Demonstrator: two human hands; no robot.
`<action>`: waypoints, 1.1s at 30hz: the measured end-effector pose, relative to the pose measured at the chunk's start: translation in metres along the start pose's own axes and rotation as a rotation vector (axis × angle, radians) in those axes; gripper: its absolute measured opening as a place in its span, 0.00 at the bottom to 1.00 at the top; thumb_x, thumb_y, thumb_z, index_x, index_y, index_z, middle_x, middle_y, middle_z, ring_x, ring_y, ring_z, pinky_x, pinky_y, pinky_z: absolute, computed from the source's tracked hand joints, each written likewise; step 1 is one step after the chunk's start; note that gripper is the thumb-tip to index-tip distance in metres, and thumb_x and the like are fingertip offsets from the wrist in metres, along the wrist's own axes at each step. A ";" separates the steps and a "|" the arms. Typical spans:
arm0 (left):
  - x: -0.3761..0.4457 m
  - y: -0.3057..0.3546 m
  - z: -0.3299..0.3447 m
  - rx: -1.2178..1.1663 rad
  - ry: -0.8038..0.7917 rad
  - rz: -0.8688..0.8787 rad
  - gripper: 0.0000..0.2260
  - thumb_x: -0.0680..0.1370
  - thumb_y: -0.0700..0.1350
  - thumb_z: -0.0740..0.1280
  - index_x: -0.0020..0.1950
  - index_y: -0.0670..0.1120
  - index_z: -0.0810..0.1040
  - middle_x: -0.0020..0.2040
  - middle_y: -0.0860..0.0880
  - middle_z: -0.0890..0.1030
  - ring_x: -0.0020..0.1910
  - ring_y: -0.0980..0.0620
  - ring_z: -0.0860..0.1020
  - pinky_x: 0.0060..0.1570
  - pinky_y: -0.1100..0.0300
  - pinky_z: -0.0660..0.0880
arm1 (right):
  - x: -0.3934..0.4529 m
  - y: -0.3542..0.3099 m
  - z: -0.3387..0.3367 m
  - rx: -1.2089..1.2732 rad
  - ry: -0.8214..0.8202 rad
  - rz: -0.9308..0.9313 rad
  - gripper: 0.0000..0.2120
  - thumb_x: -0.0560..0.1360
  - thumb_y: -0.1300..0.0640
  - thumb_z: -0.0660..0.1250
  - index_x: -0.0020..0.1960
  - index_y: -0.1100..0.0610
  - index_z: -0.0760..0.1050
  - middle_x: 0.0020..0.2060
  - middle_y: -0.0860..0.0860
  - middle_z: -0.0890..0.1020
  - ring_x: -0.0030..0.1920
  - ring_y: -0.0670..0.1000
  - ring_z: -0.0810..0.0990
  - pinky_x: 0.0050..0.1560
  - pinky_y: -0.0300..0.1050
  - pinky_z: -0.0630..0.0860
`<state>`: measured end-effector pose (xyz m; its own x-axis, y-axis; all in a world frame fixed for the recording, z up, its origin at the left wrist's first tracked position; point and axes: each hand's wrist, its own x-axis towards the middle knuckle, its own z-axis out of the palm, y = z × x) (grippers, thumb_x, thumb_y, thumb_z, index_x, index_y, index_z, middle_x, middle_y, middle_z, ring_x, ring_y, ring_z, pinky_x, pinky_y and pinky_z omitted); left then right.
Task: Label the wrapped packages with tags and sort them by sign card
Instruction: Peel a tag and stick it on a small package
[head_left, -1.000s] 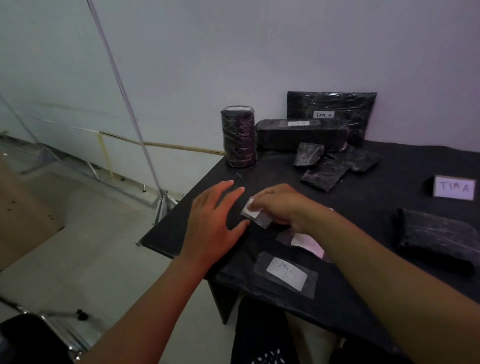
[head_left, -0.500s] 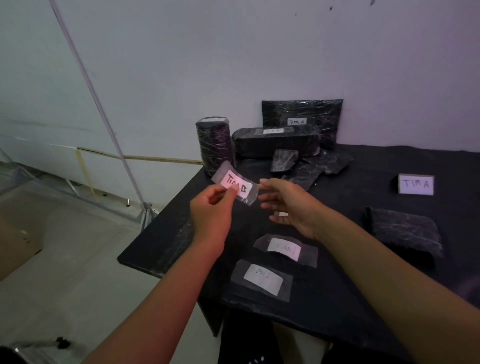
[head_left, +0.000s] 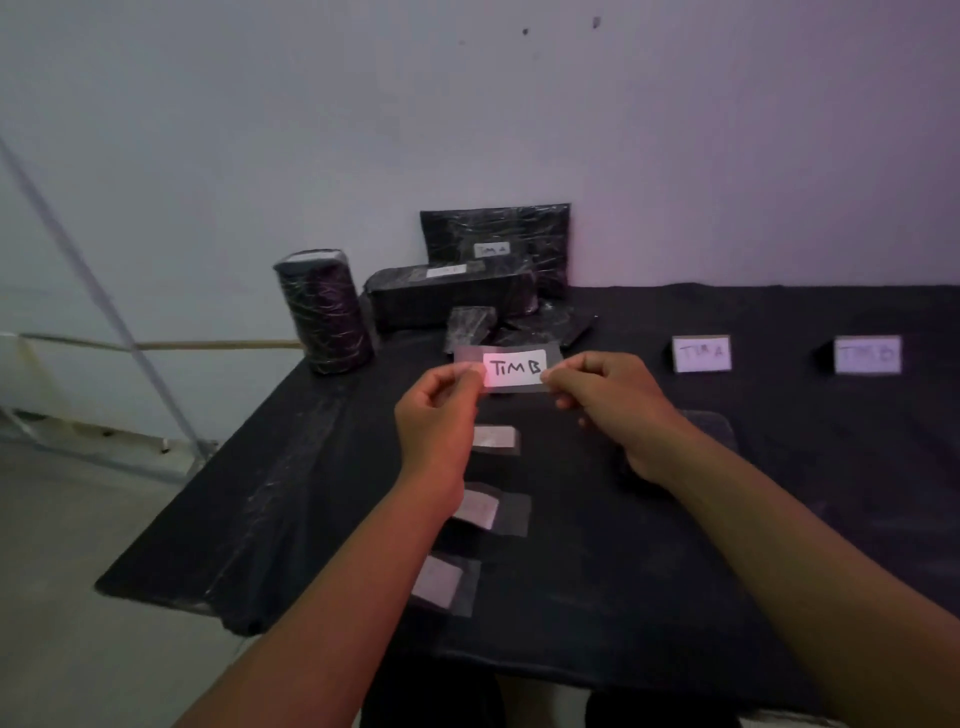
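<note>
Labelling step: left hand (head_left: 439, 410) and right hand (head_left: 610, 400) each pinch an end of the "TIM B" tag (head_left: 511, 368), held above the worktop (head_left: 675, 545), near the wrapped packages (head_left: 452, 296). Next, probably: press it onto an untagged package.

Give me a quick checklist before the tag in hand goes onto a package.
1. Tag held at both ends, left hand and right hand pinching it: ok.
2. Writing readable, "TIM B": ok.
3. Sticky side not folded on itself, tag stretched flat: ok.
4. Unlabelled package within reach: cannot tell; the upright cylinder shows no tag on its side, but its top is unclear.
5. Matching sign card present on the table: cannot tell, its writing is blurred.
6. Spare tags lying flat near the table's near edge: ok.
</note>
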<state>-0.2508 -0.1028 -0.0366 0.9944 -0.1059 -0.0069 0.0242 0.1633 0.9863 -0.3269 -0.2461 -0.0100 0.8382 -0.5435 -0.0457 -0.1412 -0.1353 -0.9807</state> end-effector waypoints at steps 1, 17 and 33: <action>-0.003 -0.002 0.009 0.006 -0.031 -0.001 0.01 0.77 0.43 0.73 0.48 0.48 0.85 0.45 0.49 0.87 0.49 0.52 0.85 0.54 0.56 0.81 | -0.002 0.002 -0.011 -0.015 0.033 0.008 0.04 0.77 0.55 0.72 0.46 0.55 0.84 0.44 0.55 0.86 0.40 0.46 0.79 0.38 0.39 0.73; -0.047 -0.034 0.123 0.499 -0.325 0.121 0.05 0.75 0.44 0.74 0.47 0.53 0.82 0.43 0.56 0.85 0.42 0.60 0.82 0.43 0.63 0.77 | -0.031 0.059 -0.129 -0.192 0.370 0.119 0.08 0.76 0.51 0.73 0.39 0.51 0.85 0.40 0.45 0.85 0.46 0.46 0.84 0.51 0.50 0.83; -0.043 -0.041 0.125 0.735 -0.303 0.081 0.03 0.75 0.50 0.72 0.46 0.56 0.79 0.44 0.58 0.83 0.46 0.56 0.82 0.55 0.49 0.80 | -0.029 0.073 -0.115 -0.522 0.374 0.107 0.08 0.76 0.47 0.71 0.40 0.47 0.80 0.44 0.42 0.82 0.44 0.43 0.79 0.41 0.44 0.77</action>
<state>-0.3076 -0.2273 -0.0561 0.9163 -0.4004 0.0110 -0.2264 -0.4950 0.8389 -0.4216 -0.3357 -0.0583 0.5787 -0.8152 0.0231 -0.5303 -0.3977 -0.7488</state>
